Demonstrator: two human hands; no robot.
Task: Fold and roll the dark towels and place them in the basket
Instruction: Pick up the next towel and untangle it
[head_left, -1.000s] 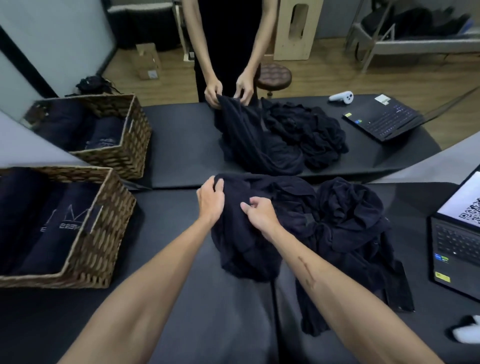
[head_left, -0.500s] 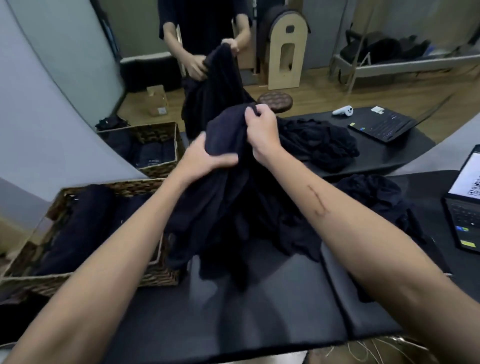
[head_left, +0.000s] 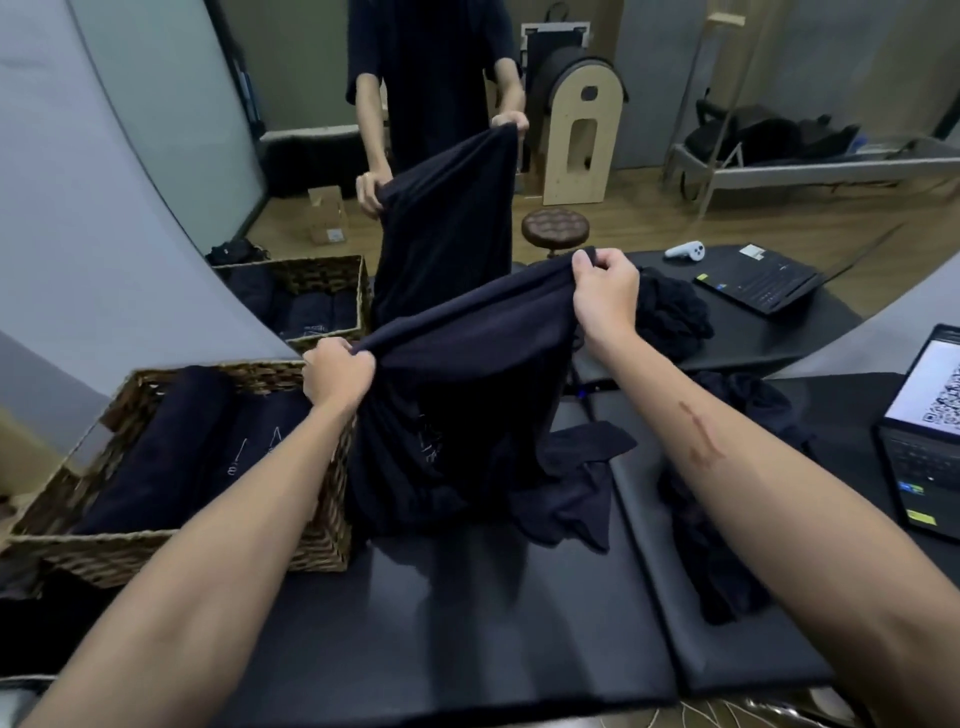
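In the head view, a towel (head_left: 467, 364) is being held up above the table (head_left: 467, 623) by its top edge; one corner is being pinched by the curled fingers of the left hand (head_left: 337, 374), the other by those of the right hand (head_left: 605, 296); its lower end is being trailed on the table, just beside the basket (head_left: 322, 540); rolled towels (head_left: 156, 457) are being kept in that basket.

Black padded tabletop (head_left: 467, 623) up front, seam running down its right side. Wicker basket (head_left: 322, 540) sits at its left edge, rolled dark towels (head_left: 156, 467) packed inside. A heap of dark towels (head_left: 571, 499) sprawls mid-surface, more (head_left: 717, 545) beside the open laptop (head_left: 930, 457) at the right edge.
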